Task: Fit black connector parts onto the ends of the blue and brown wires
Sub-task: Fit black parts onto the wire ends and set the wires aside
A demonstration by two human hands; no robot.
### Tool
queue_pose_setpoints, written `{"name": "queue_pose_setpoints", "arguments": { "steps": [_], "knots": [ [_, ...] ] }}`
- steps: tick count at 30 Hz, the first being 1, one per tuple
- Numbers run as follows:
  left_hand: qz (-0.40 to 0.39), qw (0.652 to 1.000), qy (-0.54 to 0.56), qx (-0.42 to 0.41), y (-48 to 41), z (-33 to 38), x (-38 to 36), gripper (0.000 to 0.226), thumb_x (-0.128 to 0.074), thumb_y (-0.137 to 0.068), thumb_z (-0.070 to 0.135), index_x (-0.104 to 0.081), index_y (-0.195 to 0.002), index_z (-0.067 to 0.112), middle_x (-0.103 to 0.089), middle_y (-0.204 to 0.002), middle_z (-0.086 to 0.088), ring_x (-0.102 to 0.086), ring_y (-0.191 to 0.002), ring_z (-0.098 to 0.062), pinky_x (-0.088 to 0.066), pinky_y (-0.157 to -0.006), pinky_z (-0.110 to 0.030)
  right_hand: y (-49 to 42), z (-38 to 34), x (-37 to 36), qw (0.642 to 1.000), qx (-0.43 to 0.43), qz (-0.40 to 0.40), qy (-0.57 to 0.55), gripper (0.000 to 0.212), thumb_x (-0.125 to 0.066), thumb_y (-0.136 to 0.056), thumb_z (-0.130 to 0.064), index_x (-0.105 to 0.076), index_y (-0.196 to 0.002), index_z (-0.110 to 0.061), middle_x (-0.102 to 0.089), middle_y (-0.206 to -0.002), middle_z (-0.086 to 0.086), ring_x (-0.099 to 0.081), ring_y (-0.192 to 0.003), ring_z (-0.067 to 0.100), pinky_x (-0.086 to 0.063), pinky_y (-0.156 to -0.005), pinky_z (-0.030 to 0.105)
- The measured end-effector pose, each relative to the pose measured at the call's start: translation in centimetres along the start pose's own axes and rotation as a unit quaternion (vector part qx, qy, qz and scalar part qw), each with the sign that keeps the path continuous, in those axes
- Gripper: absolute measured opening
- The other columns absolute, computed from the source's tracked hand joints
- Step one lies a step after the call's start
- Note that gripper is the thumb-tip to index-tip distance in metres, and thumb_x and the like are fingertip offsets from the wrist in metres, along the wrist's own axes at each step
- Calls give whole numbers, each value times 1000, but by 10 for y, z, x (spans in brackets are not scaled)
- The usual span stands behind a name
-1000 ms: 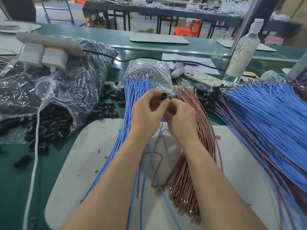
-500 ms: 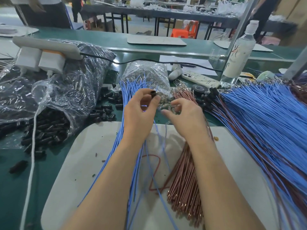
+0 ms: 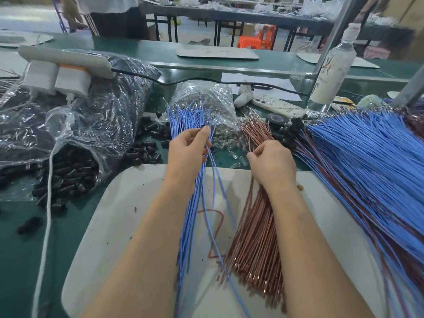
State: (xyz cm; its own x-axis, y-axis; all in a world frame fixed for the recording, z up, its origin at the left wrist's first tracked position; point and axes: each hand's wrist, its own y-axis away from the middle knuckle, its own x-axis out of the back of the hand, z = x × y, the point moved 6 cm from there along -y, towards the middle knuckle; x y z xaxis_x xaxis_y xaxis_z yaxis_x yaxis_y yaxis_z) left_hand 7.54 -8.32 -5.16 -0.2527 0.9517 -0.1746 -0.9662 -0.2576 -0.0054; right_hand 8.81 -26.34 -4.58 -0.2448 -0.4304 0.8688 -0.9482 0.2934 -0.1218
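Soft, bright, even light fills the scene, leaving only faint shadows on the white mat [image 3: 128,203]. Small glints speckle the clear plastic bags [image 3: 75,125]. Wide-angle distortion bends the edges, where the blue wires [image 3: 367,180] at lower right smear, and the far background is blurred.

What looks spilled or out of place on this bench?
Black connector parts have spilled out of the open clear bag on the left onto the green bench; one stray part lies apart near the front. Dark specks dot the white mat.
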Motion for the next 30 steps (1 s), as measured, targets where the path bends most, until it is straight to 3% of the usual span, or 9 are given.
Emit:
{"name": "queue_pose_setpoints", "arguments": {
  "steps": [4,5,8,10,15,20,23,27,30],
  "knots": [
    [-55,994,70,70,1,-6,-8,18,-55,-94,23,-64,-84,11,-51,-60,6,-42,-54,-7,-36,-47,-13,1,-9,9,972,36,-7,-231,18,-65,-87,-28,-62,-71,-20,-57,-62,-10,-55,-61,4,-37,-59,20],
    [-78,989,90,89,2,-6,-12,19,-54,-95,24,-64,-84,11,-52,-60,6,-43,-55,-7,-37,-47,-12,4,-14,8,938,33,-47,-343,21,-67,-87,-25,-61,-68,-19,-55,-55,-11,-48,-47,0,-36,-49,17],
    [-179,971,111,114,10,-4,-24,20,-51,-95,26,-63,-85,14,-61,-67,6,-53,-59,-6,-44,-58,-16,11,-34,2,755,13,-185,-628,19,-61,-91,-15,-58,-73,-13,-55,-54,-5,-34,-33,2,-24,-34,14],
    [-239,958,111,114,15,-2,-31,17,-50,-94,27,-60,-88,16,-69,-84,4,-63,-72,-7,-52,-74,-22,10,-33,8,697,0,-163,-698,15,-56,-94,-11,-56,-79,-11,-59,-57,-2,-38,-33,2,-29,-33,15],
    [-331,931,85,130,28,-5,-41,20,-59,-78,32,-57,-90,16,-67,-118,-7,-67,-103,-21,-52,-90,-35,3,6,20,746,-100,77,-654,9,-48,-99,-14,-46,-91,-16,-66,-66,0,-49,-44,6,-41,-46,18],
    [-342,927,72,137,29,-7,-38,20,-61,-76,30,-60,-87,13,-71,-95,-4,-63,-63,-9,-53,-60,-18,1,23,25,689,-119,161,-697,1,-43,-100,-10,-42,-100,-10,-64,-75,5,-58,-49,7,-48,-52,18],
    [-298,943,90,115,22,-6,-34,14,-59,-83,22,-63,-84,9,-71,-86,-5,-55,-55,-5,-48,-57,-15,-3,20,16,676,-131,103,-717,3,-45,-99,-11,-48,-98,-10,-65,-77,5,-57,-51,8,-48,-52,19],
    [-248,959,98,96,18,-5,-32,17,-53,-94,12,-66,-83,10,-72,-83,-3,-54,-56,-4,-50,-60,-14,3,-15,-7,801,-62,-101,-586,20,-53,-96,-14,-61,-78,-14,-67,-73,1,-60,-56,11,-49,-56,22],
    [-216,966,104,101,14,-5,-28,18,-53,-94,12,-66,-81,12,-71,-77,2,-55,-54,-3,-51,-59,-15,7,-25,-11,844,-3,-110,-525,23,-55,-95,-14,-65,-75,-14,-66,-75,6,-62,-72,19,-53,-78,36]
  ]
}}
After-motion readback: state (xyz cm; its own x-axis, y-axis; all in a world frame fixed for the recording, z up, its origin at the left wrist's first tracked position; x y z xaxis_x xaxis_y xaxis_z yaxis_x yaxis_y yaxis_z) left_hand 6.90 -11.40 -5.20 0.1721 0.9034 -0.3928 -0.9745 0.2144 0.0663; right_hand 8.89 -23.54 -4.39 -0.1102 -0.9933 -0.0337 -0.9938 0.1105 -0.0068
